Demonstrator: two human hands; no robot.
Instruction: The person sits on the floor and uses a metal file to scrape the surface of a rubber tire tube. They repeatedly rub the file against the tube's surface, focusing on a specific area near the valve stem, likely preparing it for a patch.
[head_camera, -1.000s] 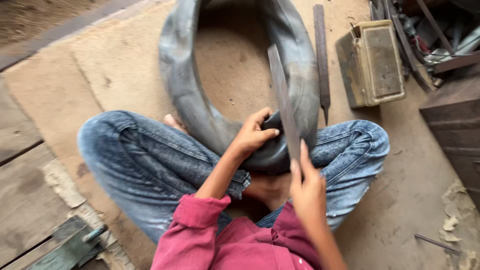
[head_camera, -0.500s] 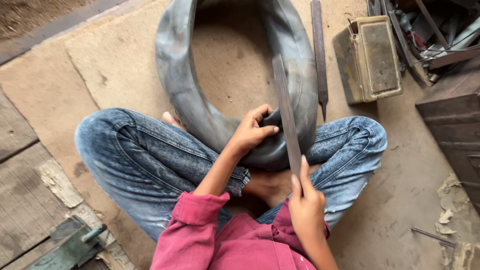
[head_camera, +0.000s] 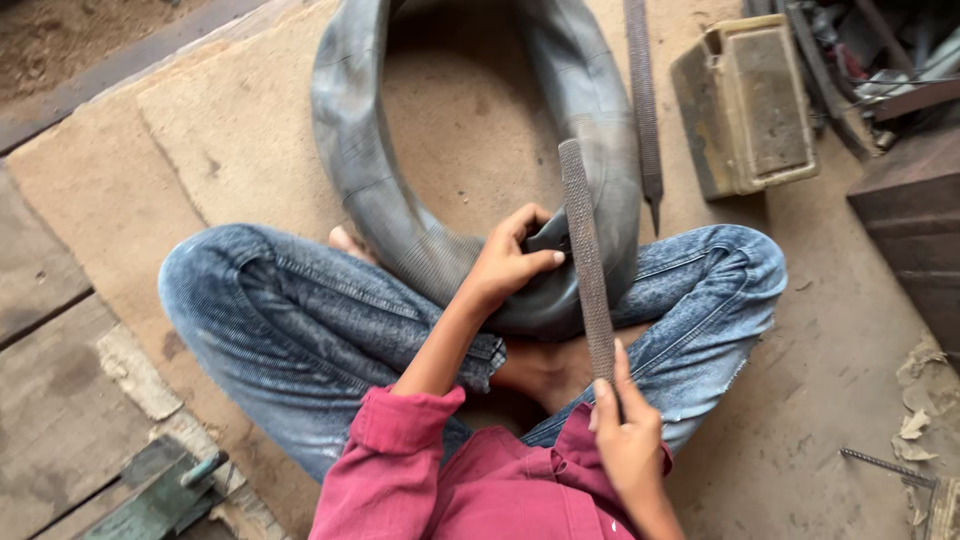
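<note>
The rasp (head_camera: 587, 265) has slid nearer, right hand (head_camera: 625, 440) closed on its near end, left hand (head_camera: 510, 262) pinching the inner tube (head_camera: 365, 170), bare floor (head_camera: 230, 130) left.

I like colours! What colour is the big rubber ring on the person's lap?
Dark grey, dusty in places. The rubber tube shows best in the head view.

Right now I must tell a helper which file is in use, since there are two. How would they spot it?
Find the grey rubber inner tube lying across the seated person's lap. The rasp crosses its near edge, its lower end gripped by the right hand. The other file lies untouched on the floor beyond.
</note>
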